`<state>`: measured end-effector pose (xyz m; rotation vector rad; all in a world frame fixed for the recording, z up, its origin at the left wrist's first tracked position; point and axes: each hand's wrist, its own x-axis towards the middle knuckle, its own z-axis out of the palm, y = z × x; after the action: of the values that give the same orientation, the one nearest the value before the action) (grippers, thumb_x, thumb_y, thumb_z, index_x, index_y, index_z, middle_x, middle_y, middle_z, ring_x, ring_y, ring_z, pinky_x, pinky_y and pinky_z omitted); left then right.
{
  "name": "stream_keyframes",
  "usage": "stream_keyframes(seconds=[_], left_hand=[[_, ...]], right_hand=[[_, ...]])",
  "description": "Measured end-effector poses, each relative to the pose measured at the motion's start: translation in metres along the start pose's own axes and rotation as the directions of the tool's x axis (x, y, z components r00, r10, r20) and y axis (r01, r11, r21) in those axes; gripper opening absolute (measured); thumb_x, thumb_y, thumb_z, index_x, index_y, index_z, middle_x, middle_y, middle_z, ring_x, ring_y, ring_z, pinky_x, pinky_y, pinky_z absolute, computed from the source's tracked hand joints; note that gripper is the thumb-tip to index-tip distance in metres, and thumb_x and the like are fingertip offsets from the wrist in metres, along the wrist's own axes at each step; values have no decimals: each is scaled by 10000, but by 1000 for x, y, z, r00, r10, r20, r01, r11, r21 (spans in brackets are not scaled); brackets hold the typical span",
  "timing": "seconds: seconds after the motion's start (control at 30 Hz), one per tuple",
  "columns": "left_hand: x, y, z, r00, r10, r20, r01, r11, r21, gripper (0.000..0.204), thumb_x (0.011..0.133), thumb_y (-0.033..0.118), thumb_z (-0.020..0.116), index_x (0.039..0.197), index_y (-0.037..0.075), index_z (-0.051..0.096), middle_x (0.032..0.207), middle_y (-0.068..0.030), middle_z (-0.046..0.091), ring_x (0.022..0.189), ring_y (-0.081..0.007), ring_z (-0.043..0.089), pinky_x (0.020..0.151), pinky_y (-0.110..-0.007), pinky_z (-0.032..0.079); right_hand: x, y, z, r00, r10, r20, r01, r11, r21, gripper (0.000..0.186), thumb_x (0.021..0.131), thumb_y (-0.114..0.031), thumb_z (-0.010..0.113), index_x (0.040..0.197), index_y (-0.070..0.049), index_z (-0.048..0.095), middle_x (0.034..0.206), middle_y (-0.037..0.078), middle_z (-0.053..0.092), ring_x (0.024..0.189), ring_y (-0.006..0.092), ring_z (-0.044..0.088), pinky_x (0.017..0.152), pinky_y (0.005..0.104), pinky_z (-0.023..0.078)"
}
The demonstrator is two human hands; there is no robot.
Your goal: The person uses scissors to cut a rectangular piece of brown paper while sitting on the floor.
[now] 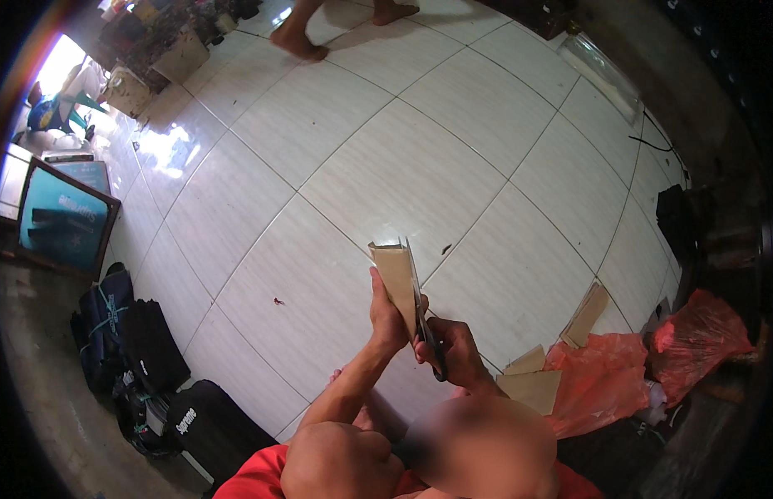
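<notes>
My left hand grips a long, narrow piece of tan cardboard, its fingers wrapped round the lower part. The cardboard is held upright, and its top end looks folded or layered. In my right hand is a pair of scissors with dark handles. Their blades point away from me and run along the right edge of the cardboard. The blades appear close together; whether they bite into the cardboard I cannot tell. Both hands are near each other above the tiled floor, in front of my bent knees.
Cardboard pieces lie by a red plastic bag on my right, with another red bag beyond. Black bags stand at left, below a framed blue-green board. Someone's bare foot shows at the far side.
</notes>
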<state>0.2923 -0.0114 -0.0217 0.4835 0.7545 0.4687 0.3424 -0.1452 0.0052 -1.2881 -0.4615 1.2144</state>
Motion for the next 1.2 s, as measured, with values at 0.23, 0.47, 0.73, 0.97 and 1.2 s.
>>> stream_keyframes(seconds=[0.23,0.47,0.73,0.97,1.2], left_hand=[[-2,-5,-4,993,-22,-120,19,999,-27,662,989,720,309,749,128,480,591,-6,399,464,-164,397,428,-313,339],[0,-10,-5,993,-40,-111,35,998,-42,660,991,719,301,789,123,501,606,-9,421,477,-158,413,434,-316,356],[-2,-13,-28,989,-85,-122,88,996,15,672,1007,698,270,936,100,569,699,-43,522,558,-191,521,490,-335,464],[12,-48,-18,966,-258,17,259,965,-49,582,1020,657,324,733,163,432,564,30,310,476,-137,323,461,-300,259],[11,-59,-58,905,-261,336,294,955,-51,273,1029,323,407,815,154,400,595,24,350,483,-112,330,429,-247,287]], right_hand=[[3,5,-1,1000,20,-24,-20,999,-30,334,924,-317,750,835,-22,621,711,8,607,644,87,575,598,244,472],[3,-5,0,998,15,-53,-16,1000,-13,341,926,-319,749,800,-29,622,663,18,619,597,88,557,573,246,451],[14,1,0,999,9,-36,-10,1000,-27,359,958,-348,704,824,-26,620,654,12,616,616,88,591,509,234,437],[-8,-5,-44,918,-84,-388,90,996,-3,361,930,-369,733,886,-20,648,728,29,649,686,99,613,568,250,485],[-115,100,-90,557,-72,-828,-572,690,-444,373,832,-303,795,966,25,678,840,163,722,766,294,701,719,384,544]])
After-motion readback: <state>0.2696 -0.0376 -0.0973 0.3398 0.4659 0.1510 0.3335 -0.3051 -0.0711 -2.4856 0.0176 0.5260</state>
